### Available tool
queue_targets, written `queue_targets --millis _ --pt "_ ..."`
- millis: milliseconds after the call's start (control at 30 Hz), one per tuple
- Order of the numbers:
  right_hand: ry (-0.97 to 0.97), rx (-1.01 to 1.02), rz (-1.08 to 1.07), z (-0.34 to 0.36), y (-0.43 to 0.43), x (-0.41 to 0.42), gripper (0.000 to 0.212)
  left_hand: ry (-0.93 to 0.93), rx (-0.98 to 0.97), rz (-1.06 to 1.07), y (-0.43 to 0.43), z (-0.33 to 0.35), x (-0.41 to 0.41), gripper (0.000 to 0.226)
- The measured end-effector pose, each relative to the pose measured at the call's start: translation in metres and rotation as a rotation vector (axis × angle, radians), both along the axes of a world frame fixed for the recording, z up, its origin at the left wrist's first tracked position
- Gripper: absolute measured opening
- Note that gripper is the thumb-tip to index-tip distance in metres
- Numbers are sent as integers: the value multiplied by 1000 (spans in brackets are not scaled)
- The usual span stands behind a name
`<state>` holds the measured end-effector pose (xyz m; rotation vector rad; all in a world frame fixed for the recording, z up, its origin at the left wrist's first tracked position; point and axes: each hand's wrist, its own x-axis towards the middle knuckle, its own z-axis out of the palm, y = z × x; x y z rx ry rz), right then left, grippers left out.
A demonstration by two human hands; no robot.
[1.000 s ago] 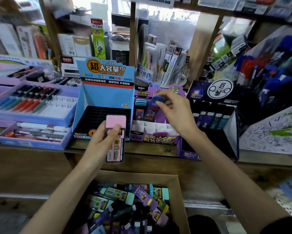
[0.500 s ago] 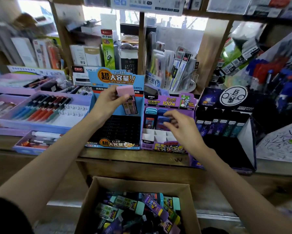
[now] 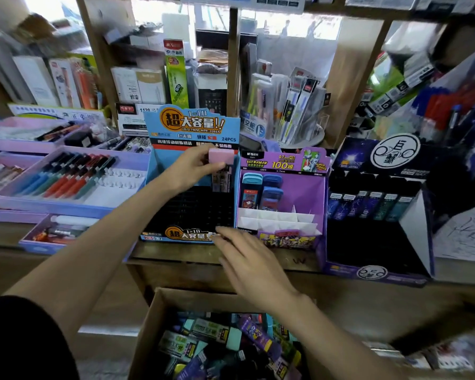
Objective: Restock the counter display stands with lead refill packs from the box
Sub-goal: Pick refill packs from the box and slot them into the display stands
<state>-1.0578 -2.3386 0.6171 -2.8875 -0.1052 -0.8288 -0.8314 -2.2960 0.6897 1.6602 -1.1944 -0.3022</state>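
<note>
Stationery shop — display stands point(image 3: 192, 124) (pen trays point(image 3: 52, 207)).

The wooden bench point(image 3: 173, 252) carries three display stands side by side near its front edge: a blue display stand point(image 3: 176, 124) on the left, a purple display stand point(image 3: 299, 193) touching it, and a dark display stand point(image 3: 379, 242) on the right. Left of the blue one lies a lilac pen tray point(image 3: 52, 205), with a smaller lilac tray point(image 3: 38, 246) just in front. A scribbled sheet point(image 3: 466, 237) lies at the far right.

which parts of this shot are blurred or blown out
Head view: right hand is motion-smeared; left hand gripping the pink-capped pack is sharper; the window up top is blown out; edges smear and bend, typical of a wide lens.
</note>
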Motion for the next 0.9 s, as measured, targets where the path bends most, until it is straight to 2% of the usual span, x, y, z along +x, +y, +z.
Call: queue_targets --millis 167,467,633,700,800,900 --pt "65 -15 -119 0 16 24 42 8 -13 45 -1 -11 1 24" --pt "79 -1 -102 2 13 24 41 -143 49 311 -7 -27 -6 30" --pt "76 228 -39 13 11 3 36 -439 269 472 10 -21 -23 40" --pt "51 320 -19 14 6 -15 29 -423 264 529 29 -23 -38 42" --pt "165 439 -37 3 -4 -45 24 -299 141 442 67 -32 -75 31" --pt "306 472 -82 -23 -15 -72 22 -339 122 254 102 -50 -118 19"
